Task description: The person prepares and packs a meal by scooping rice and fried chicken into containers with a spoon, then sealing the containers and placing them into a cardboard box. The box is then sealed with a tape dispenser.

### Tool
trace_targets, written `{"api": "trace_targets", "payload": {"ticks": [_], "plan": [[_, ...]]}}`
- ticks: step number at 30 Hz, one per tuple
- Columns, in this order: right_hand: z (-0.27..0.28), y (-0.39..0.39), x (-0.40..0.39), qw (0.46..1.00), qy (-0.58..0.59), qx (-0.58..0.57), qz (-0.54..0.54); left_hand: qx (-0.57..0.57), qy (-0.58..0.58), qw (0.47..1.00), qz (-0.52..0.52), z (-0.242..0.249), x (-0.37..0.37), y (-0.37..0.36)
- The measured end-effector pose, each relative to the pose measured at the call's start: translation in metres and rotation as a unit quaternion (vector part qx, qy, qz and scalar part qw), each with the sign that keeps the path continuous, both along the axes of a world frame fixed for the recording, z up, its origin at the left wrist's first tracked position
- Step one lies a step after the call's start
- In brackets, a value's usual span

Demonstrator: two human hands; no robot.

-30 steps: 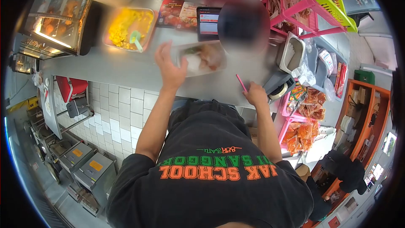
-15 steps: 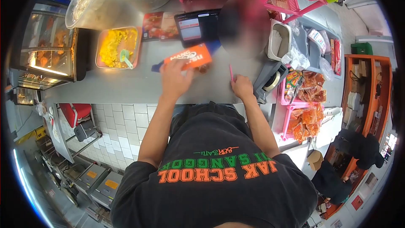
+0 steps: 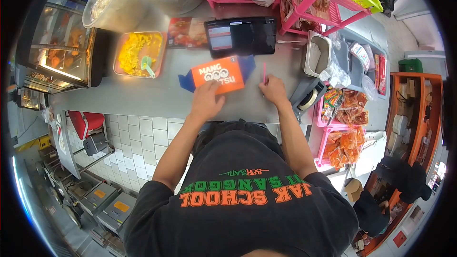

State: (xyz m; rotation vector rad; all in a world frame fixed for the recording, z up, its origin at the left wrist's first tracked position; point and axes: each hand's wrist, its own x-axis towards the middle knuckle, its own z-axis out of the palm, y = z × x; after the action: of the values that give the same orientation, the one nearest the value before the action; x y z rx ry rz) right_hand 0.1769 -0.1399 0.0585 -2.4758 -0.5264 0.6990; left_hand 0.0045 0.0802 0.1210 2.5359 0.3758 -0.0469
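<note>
Near the centre of the frame, the left hand [image 3: 207, 101] rests on the orange box [image 3: 217, 79] lying on the grey counter [image 3: 143, 96]. Just right of it, the right hand [image 3: 273, 89] pinches a pink straw [image 3: 264, 72], fingers closed.

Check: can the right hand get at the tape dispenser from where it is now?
Probably yes. The right hand, holding a pink stick, sits just beside the tape dispenser at the counter edge, with nothing between them. It would likely need to drop the stick first.
</note>
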Motion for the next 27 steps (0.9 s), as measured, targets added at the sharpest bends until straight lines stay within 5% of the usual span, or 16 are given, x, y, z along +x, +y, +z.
{"api": "trace_targets", "payload": {"ticks": [5,7,16,18,20,27], "plan": [[0.022,0.034,0.03,0.984,-0.068,0.161,-0.03,0.079,-0.001,0.995,-0.053,-0.004,-0.028,-0.007],[0.026,0.049,0.04,0.932,-0.219,0.287,0.036,0.072,0.006,0.996,-0.045,-0.004,-0.034,-0.006],[0.002,0.055,0.043,0.913,-0.338,0.165,0.157,-0.009,-0.046,0.999,0.005,-0.009,-0.049,0.019],[-0.017,0.037,0.025,0.974,-0.153,0.103,0.132,-0.06,-0.093,0.994,-0.009,-0.012,-0.056,0.036],[-0.013,0.021,-0.003,0.967,-0.145,0.193,0.077,-0.081,-0.182,0.975,0.099,-0.014,-0.068,0.05],[-0.012,-0.023,-0.067,0.987,-0.025,0.158,-0.003,-0.126,-0.187,0.923,0.312,-0.05,-0.1,0.084]]}}
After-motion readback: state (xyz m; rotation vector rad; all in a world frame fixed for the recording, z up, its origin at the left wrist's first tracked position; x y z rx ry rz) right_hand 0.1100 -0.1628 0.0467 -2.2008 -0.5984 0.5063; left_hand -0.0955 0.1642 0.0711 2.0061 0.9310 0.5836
